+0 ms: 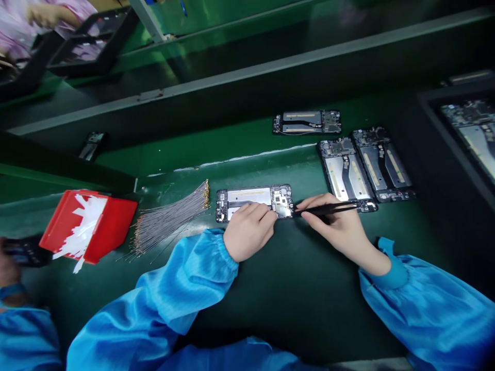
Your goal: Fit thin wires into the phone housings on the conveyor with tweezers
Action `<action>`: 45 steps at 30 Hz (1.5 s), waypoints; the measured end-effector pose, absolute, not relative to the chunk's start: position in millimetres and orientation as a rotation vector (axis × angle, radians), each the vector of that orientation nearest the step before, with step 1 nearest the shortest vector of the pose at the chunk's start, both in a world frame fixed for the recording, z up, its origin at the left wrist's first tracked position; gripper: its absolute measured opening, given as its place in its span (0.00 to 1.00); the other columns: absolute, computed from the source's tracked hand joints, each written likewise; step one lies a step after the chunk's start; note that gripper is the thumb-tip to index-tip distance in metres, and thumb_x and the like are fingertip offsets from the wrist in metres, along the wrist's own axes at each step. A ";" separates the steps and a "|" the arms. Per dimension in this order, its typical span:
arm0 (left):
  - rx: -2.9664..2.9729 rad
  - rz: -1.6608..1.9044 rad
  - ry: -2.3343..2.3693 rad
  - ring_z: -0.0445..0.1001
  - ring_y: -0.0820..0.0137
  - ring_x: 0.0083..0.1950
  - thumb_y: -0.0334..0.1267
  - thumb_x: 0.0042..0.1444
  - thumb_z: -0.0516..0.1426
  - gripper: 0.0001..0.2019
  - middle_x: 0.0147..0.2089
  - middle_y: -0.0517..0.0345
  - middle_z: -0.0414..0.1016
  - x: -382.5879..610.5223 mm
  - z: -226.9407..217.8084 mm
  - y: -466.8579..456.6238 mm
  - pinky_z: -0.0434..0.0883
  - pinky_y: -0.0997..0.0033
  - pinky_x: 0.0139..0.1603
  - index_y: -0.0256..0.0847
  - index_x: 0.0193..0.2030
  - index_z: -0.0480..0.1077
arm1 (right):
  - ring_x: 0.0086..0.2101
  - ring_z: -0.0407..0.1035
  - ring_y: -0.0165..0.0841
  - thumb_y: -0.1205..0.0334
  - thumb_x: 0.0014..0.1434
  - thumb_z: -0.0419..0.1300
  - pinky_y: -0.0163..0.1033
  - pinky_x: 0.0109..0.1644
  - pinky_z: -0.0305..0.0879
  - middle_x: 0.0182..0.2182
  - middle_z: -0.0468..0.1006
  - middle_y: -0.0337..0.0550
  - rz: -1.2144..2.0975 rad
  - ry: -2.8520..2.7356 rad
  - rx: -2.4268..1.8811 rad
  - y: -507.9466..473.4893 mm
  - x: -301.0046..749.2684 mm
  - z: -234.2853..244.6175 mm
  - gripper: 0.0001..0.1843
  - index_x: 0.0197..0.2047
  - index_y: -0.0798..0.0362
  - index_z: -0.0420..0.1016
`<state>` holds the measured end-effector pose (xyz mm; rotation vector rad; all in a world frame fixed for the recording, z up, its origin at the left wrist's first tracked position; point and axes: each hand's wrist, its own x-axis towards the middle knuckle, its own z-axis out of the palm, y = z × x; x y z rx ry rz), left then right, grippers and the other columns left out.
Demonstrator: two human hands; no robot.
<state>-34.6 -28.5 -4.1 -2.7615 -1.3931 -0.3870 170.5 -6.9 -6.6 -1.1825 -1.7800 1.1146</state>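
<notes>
An opened phone frame (247, 198) with a bare circuit board lies flat on the green mat in front of me. My left hand (249, 229) rests on its near edge with the fingers curled down, pressing it. My right hand (334, 226) is closed on black tweezers (328, 208), whose tips point left onto the board at the frame's right end. A fanned bundle of thin grey cables (170, 221) with gold ends lies just left of the frame. Both my sleeves are blue.
Three more opened phone frames (307, 122) (344, 172) (381, 165) lie at the back right. A red tray (88, 224) with white scraps sits on the left. A dark tray (469, 129) holds boards at far right. Another person's hand (10, 268) works at the left edge.
</notes>
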 end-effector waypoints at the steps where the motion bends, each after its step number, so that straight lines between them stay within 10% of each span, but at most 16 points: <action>1: -2.760 -0.395 -1.388 0.64 0.70 0.32 0.32 0.58 0.47 0.09 0.28 0.57 0.65 -34.6 -3.9 -28.5 0.61 0.70 0.32 0.38 0.29 0.66 | 0.37 0.70 0.35 0.64 0.52 0.59 0.43 0.40 0.69 0.35 0.74 0.42 1.109 -1.791 -1.206 -7.2 170.7 -6.7 0.05 0.35 0.50 0.68; 30: -2.875 -0.477 -1.408 0.64 0.70 0.32 0.31 0.59 0.45 0.10 0.29 0.56 0.64 -35.8 -1.5 -24.9 0.64 0.72 0.32 0.37 0.30 0.65 | 0.36 0.69 0.33 0.68 0.55 0.55 0.41 0.40 0.68 0.33 0.74 0.43 0.909 -2.091 -1.002 -4.7 167.5 2.6 0.05 0.36 0.50 0.68; 36: -2.911 -0.575 -1.635 0.64 0.72 0.30 0.31 0.57 0.47 0.07 0.30 0.58 0.63 -34.8 -0.7 -17.7 0.65 0.74 0.31 0.37 0.32 0.64 | 0.53 0.59 0.38 0.73 0.53 0.49 0.49 0.54 0.60 0.53 0.63 0.45 0.861 -2.389 -0.905 23.7 162.8 10.3 0.22 0.50 0.47 0.64; 45: -2.911 -0.611 -1.700 0.66 0.71 0.31 0.31 0.56 0.47 0.08 0.31 0.57 0.65 -34.2 -1.6 -16.1 0.67 0.73 0.32 0.37 0.38 0.66 | 0.50 0.59 0.41 0.66 0.51 0.55 0.48 0.49 0.64 0.50 0.60 0.48 0.833 -2.637 -0.870 39.2 156.3 6.3 0.32 0.59 0.46 0.51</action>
